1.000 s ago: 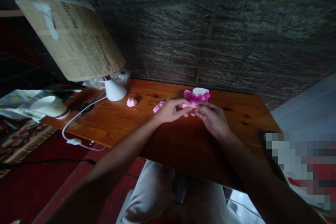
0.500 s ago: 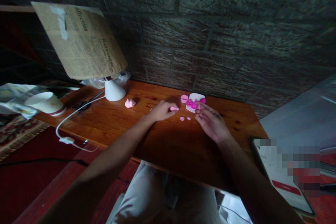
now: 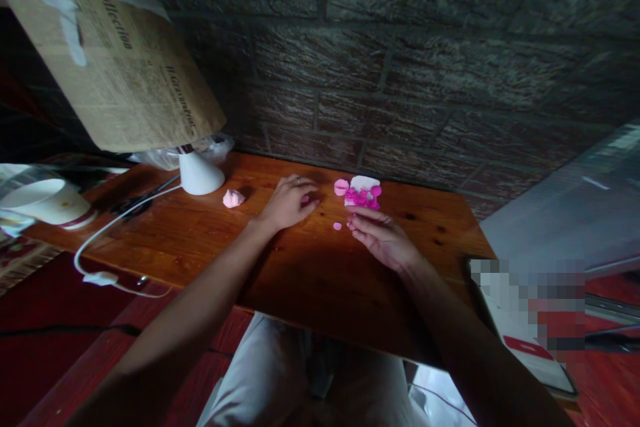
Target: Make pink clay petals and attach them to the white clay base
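My left hand (image 3: 291, 203) rests low over the wooden table (image 3: 300, 267), fingers curled round a pink lump of clay (image 3: 305, 199) that shows only in part. To its right, the fingertips of my right hand (image 3: 384, 238) close on a small pink clay disc, mostly covered by them. Another flat pink disc (image 3: 338, 226) lies just left of those fingertips. Behind my right hand, several bright pink clay pieces (image 3: 363, 196) sit on a white sheet (image 3: 365, 182). A round pink clay piece (image 3: 341, 187) lies beside the sheet.
A pale pink clay lump (image 3: 233, 198) lies near the white lamp base (image 3: 200, 172). Scissors (image 3: 133, 205), the lamp's white cord (image 3: 123, 221) and a paper cup (image 3: 50, 203) are at the left. A tablet (image 3: 525, 330) lies at the right edge; a stone wall (image 3: 350, 100) stands behind.
My right hand has come down from the bright pink pieces to the small discs in front. My left hand has drawn slightly left, and its clay shows less. The view has shifted right.
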Motion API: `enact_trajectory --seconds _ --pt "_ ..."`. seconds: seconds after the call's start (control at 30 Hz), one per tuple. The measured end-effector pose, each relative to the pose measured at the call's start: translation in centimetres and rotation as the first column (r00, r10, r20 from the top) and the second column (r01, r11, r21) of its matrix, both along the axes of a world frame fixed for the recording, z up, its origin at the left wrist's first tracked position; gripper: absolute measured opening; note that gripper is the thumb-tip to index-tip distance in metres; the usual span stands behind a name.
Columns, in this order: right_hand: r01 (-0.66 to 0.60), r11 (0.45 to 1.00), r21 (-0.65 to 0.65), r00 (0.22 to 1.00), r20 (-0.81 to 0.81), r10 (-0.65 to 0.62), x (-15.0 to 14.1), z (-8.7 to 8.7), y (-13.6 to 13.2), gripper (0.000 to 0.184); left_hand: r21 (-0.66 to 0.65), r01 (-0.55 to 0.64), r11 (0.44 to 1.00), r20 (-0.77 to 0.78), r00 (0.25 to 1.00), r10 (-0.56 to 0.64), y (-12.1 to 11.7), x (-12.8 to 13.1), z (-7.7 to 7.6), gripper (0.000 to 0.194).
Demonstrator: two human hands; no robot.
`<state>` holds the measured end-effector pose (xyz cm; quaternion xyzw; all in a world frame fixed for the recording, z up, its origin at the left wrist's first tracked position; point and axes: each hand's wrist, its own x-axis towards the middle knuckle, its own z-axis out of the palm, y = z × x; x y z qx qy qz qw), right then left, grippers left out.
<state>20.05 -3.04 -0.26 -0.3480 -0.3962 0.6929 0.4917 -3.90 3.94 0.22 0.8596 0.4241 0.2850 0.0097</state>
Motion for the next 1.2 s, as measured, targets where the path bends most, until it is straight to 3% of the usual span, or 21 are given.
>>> enact_trajectory --seconds 0.13,0.23,0.3,0.5,0.77,1.2 --pt "0.001 1.000 0.000 0.998 0.058 -0.001 0.1 -0.3 0.2 0.034 0.168 0.224 0.960 0.278 0.923 -0.264 -1.0 1.7 0.1 0.020" --pt "-0.010 1.000 0.011 0.995 0.097 0.009 0.2 -0.4 0.3 0.032 0.137 0.428 0.894 0.378 0.811 -0.446 -1.9 2.8 0.1 0.023" --pt "0.000 1.000 0.026 0.995 0.103 -0.003 0.3 -0.5 0.4 0.030 0.084 0.505 0.859 0.409 0.769 -0.492 -2.3 3.2 0.1 0.028" --pt "0.006 0.998 0.056 0.995 0.094 -0.011 0.0 -0.7 0.6 0.034 0.020 0.535 0.844 0.466 0.742 -0.481 -2.5 4.0 -0.8 0.039" --pt "-0.036 0.997 0.071 0.996 0.085 0.030 -0.1 -0.8 0.4 0.030 0.057 0.498 0.865 0.496 0.738 -0.458 -2.5 4.5 -1.0 0.027" --pt "-0.011 1.000 0.029 0.999 0.050 0.010 0.3 0.0 0.3 0.036 -0.060 0.519 0.853 0.573 0.717 -0.397 -3.0 4.8 -0.8 0.017"
